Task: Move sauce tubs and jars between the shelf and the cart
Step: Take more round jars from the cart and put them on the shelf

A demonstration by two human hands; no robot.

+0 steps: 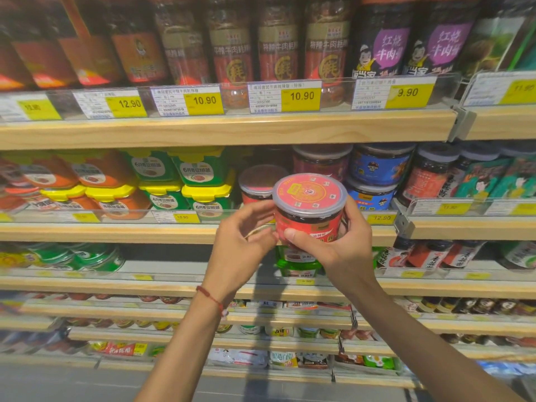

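The person holds one red sauce tub (309, 216) in front of the wooden shelf board (116, 232) that carries the other tubs. The tub is upright and tilted a little toward the camera, so its clear lid with a red round label is visible. Its base is at the height of the front edge of this board.

The right grip (345, 245) is closed around the tub: the thumb lies across the front of the label and the fingers go behind the right side. The left grip (243, 245) has curled fingers, and the fingertips and thumb touch the left side of the tub. A red string bracelet (210, 295) is on the left wrist.

On the board, just behind and left of the held tub, stands a similar tub (261, 184) with a clear lid. Further right on the board stand blue tubs (377, 169), stacked in two layers. Further left on it are green tubs with yellow lids (200, 169). A yellow price tag (381, 218) reading 12.90 sits on the board's front rail, right of the right grip.
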